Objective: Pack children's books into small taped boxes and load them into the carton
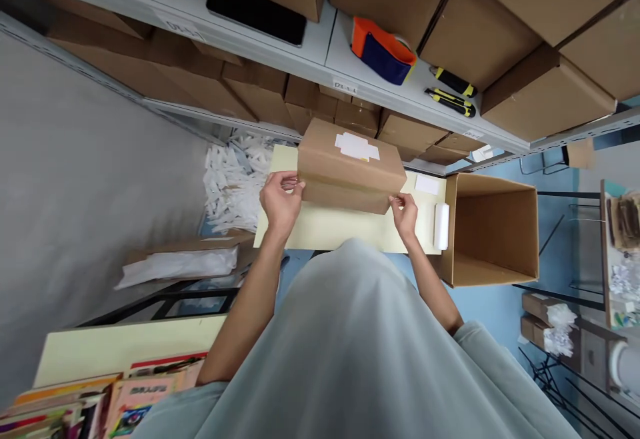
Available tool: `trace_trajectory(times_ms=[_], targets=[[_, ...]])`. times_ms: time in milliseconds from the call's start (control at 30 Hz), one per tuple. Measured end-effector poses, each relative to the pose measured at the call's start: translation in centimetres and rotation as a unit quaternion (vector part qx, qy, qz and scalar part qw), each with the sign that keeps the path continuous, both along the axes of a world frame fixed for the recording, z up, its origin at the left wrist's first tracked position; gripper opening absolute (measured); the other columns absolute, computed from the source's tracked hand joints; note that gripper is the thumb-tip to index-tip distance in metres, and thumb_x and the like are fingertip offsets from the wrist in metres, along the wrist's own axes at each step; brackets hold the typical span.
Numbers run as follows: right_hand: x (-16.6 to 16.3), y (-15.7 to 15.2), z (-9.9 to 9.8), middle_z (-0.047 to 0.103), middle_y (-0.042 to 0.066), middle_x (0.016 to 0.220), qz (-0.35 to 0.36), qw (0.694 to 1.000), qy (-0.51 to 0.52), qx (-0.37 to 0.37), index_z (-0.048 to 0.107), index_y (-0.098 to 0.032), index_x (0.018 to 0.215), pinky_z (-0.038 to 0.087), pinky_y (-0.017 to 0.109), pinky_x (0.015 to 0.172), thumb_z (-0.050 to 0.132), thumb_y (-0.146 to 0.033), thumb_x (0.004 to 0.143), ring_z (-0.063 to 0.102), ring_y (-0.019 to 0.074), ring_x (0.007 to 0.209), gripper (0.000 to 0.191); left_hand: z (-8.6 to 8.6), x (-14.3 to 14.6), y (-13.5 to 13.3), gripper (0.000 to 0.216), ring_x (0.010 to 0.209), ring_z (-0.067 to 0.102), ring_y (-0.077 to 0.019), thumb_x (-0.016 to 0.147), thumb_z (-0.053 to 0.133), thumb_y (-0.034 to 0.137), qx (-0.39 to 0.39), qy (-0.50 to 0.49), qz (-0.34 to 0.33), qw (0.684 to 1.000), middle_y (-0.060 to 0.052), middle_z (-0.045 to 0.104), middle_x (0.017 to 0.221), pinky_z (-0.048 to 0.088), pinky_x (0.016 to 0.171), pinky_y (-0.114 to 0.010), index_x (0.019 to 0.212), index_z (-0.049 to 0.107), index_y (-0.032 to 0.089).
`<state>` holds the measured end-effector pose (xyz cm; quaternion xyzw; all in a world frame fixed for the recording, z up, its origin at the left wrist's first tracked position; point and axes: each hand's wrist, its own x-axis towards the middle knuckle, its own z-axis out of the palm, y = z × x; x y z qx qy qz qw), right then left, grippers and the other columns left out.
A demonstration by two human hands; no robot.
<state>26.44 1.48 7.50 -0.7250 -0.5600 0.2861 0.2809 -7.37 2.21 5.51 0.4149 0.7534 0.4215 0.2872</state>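
Observation:
A brown cardboard box rests on a pale yellow work table in front of me. White labels are stuck on its upper face, and a strip of tape seems to run along the side nearer me. My left hand is closed at the box's left end, thumb and fingers pinching its edge. With its fingertips pinched together, my right hand touches the lower right corner. Whether either hand grips the cardboard or a tape end is too small to make out.
An open carton stands right of the table, near a white roll. Above, a shelf bears boxes, a phone, a tape dispenser and utility knives. White paper scraps pile up at left.

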Motion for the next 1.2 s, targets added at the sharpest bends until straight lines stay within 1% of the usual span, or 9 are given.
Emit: trace_trajectory(times_ms=[200,300,500,567,667,800,967,1100,1200], targets=[[-2.9,-3.7,-2.6,0.081,0.011,0.102,-0.007,0.997,-0.029,-0.076,0.063,-0.025,0.095,0.065,0.043,0.096,0.067,-0.04,0.099,0.08,0.0275,0.094,0.016,-4.4,-2.0,-3.5,0.015,0.089,0.079,-0.0243,0.078,0.073,0.026,-0.106,-0.043,0.026,0.993,-0.004,0.078,0.093,0.066,0.095,-0.04,0.091,0.065,0.023],[-4.0,-5.2,-3.8,0.083,0.012,0.098,-0.005,0.993,-0.046,-0.111,0.058,-0.028,0.092,0.066,0.044,0.092,0.068,-0.037,0.097,0.081,0.0299,0.092,0.014,-5.8,-2.6,-5.1,0.011,0.088,0.078,-0.0243,0.079,0.069,0.026,-0.139,-0.059,0.034,0.988,-0.003,0.076,0.087,0.064,0.092,-0.038,0.085,0.06,0.025],[-5.8,-7.9,-5.4,0.084,0.011,0.096,0.013,0.981,-0.101,-0.165,0.058,-0.03,0.087,0.068,0.046,0.083,0.059,-0.031,0.099,0.082,0.0307,0.085,0.012,-7.3,-5.5,-6.5,0.009,0.085,0.078,-0.0273,0.076,0.06,0.016,-0.194,-0.026,-0.03,0.98,-0.002,0.071,0.072,0.06,0.087,-0.038,0.078,0.064,0.025],[-5.5,-8.5,-5.1,0.084,0.01,0.095,0.018,0.98,-0.101,-0.17,0.063,-0.029,0.09,0.068,0.047,0.084,0.059,-0.029,0.099,0.082,0.0309,0.083,0.01,-7.5,-7.2,-6.4,0.014,0.083,0.078,-0.0292,0.073,0.06,0.015,-0.206,-0.031,-0.062,0.976,-0.004,0.072,0.071,0.061,0.087,-0.04,0.077,0.07,0.025],[-3.6,-7.5,-3.2,0.085,0.015,0.112,0.021,0.984,-0.121,-0.133,0.073,-0.026,0.104,0.068,0.054,0.1,0.057,-0.029,0.1,0.083,0.0342,0.103,0.017,-6.8,-9.7,-5.1,0.023,0.085,0.08,-0.0308,0.078,0.06,0.017,-0.19,-0.032,-0.067,0.979,-0.007,0.078,0.08,0.063,0.091,-0.045,0.088,0.079,0.024],[-0.6,-1.0,1.9,0.078,0.026,0.139,0.054,0.977,-0.206,0.025,0.073,-0.015,0.133,0.058,0.062,0.118,0.05,-0.033,0.106,0.076,0.04,0.129,0.04,-3.0,-10.3,0.6,0.03,0.101,0.082,-0.0298,0.093,0.059,0.026,-0.064,-0.034,-0.036,0.997,-0.011,0.085,0.109,0.065,0.104,-0.046,0.111,0.082,0.021],[-2.8,11.9,10.3,0.067,0.026,0.158,0.105,0.931,-0.296,0.184,0.061,-0.013,0.155,0.047,0.062,0.128,0.052,-0.038,0.109,0.062,0.0395,0.148,0.053,6.6,-4.6,10.6,0.032,0.113,0.081,-0.0282,0.101,0.059,0.031,0.131,-0.047,-0.162,0.977,-0.011,0.084,0.128,0.064,0.109,-0.042,0.121,0.081,0.021],[-7.9,20.4,15.0,0.059,0.029,0.165,0.16,0.899,-0.355,0.201,0.053,-0.007,0.162,0.041,0.058,0.132,0.054,-0.037,0.109,0.057,0.0397,0.152,0.061,14.5,0.4,15.3,0.028,0.123,0.078,-0.0302,0.101,0.06,0.024,0.229,-0.008,-0.234,0.945,-0.012,0.083,0.128,0.059,0.117,-0.044,0.117,0.083,0.022],[-10.8,24.4,16.8,0.061,0.033,0.161,0.164,0.896,-0.389,0.139,0.053,0.0,0.158,0.045,0.056,0.127,0.056,-0.033,0.108,0.059,0.042,0.147,0.06,17.5,2.4,15.6,0.027,0.124,0.076,-0.0307,0.101,0.06,0.019,0.254,0.007,-0.249,0.935,-0.011,0.084,0.126,0.059,0.117,-0.045,0.115,0.083,0.023]])
